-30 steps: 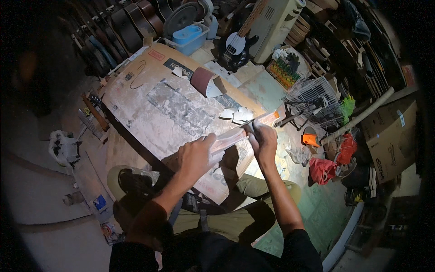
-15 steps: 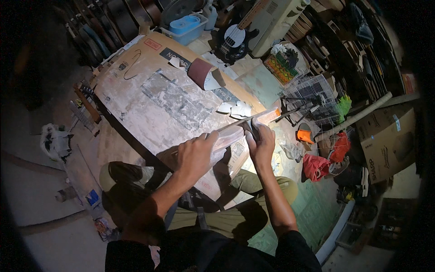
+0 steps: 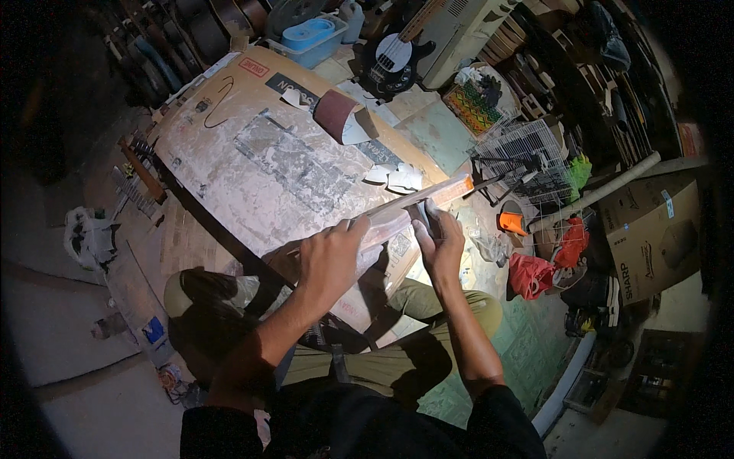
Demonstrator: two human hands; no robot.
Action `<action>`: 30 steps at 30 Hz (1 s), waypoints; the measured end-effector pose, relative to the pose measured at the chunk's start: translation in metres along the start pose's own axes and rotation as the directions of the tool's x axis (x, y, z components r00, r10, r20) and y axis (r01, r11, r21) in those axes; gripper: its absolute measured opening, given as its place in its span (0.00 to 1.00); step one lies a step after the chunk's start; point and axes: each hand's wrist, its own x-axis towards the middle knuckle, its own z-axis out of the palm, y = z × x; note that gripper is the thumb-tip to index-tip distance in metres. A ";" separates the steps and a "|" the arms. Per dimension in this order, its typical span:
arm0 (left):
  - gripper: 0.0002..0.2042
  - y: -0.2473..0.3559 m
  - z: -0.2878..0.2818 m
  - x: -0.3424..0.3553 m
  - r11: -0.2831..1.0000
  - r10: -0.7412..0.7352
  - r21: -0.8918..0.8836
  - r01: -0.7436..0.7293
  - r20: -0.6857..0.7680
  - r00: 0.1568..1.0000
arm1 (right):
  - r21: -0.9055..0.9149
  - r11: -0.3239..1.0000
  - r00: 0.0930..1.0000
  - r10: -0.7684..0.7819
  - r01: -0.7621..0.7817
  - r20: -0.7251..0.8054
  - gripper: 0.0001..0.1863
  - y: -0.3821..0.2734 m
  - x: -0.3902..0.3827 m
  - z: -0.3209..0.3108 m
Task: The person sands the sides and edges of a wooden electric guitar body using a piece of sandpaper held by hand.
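A long, narrow, dusty wooden piece point(image 3: 390, 219) with an orange-brown far end slants up to the right above a cardboard sheet. My left hand point(image 3: 330, 256) is closed around its near part. On the piece's lower side, my right hand point(image 3: 442, 249) has thumb and fingers bent together around a small dark grey pad point(image 3: 419, 212), perhaps folded sandpaper; the fingers partly hide it. Past the piece lie torn white paper scraps point(image 3: 404, 178) and a curled reddish-brown sheet of sandpaper point(image 3: 335, 116).
Pale dust coats the flattened cardboard point(image 3: 206, 153) before my knees. A dark electric guitar point(image 3: 394, 57) and a blue tub point(image 3: 310, 42) stand beyond it. At right are a wire rack point(image 3: 527, 157), red cloth point(image 3: 535, 274) and a large carton point(image 3: 650, 233). Tools point(image 3: 141, 172) lie left.
The wooden piece has tilted, so more of its upper face shows. My right hand has shifted slightly down and turned at the pad. The left hand keeps its hold.
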 end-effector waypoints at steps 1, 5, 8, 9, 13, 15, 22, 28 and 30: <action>0.20 0.000 -0.001 0.001 1.000 -0.006 -0.006 0.005 -0.011 1.000 | 0.266 0.952 0.988 0.151 -0.152 0.024 0.21 -0.005 -0.012 0.003; 0.20 -0.001 0.003 -0.003 1.000 -0.031 -0.002 0.031 0.039 0.999 | 0.283 0.945 0.986 0.150 -0.164 0.070 0.21 0.003 -0.016 -0.001; 0.21 0.001 0.006 -0.002 0.999 -0.013 0.042 0.012 0.034 0.999 | 0.033 0.993 0.990 0.107 -0.111 0.092 0.21 -0.004 -0.015 -0.005; 0.21 0.000 0.006 -0.006 0.999 -0.015 0.039 0.014 0.016 1.000 | 0.254 0.950 0.982 0.162 -0.183 0.102 0.20 -0.010 -0.030 -0.002; 0.19 0.002 0.013 -0.007 0.999 0.004 0.037 -0.005 0.018 1.000 | 0.283 0.922 0.961 0.230 -0.265 0.152 0.21 0.010 -0.022 -0.004; 0.19 0.002 0.004 -0.006 0.999 -0.014 0.037 0.013 0.016 1.000 | 0.337 0.903 0.962 0.228 -0.268 0.153 0.22 -0.003 -0.025 -0.001; 0.20 0.004 0.005 -0.007 0.998 -0.019 0.061 0.017 0.026 0.999 | 0.415 0.867 0.960 0.239 -0.277 0.142 0.21 -0.014 -0.023 -0.005; 0.18 0.008 0.011 -0.009 0.999 0.002 0.051 -0.003 0.015 1.000 | 0.434 0.827 0.933 0.340 -0.358 0.122 0.22 -0.001 -0.025 -0.003; 0.17 0.006 0.012 -0.009 0.998 -0.024 0.056 0.023 0.013 1.000 | 0.404 0.907 0.993 0.112 -0.119 0.040 0.21 -0.028 -0.042 0.000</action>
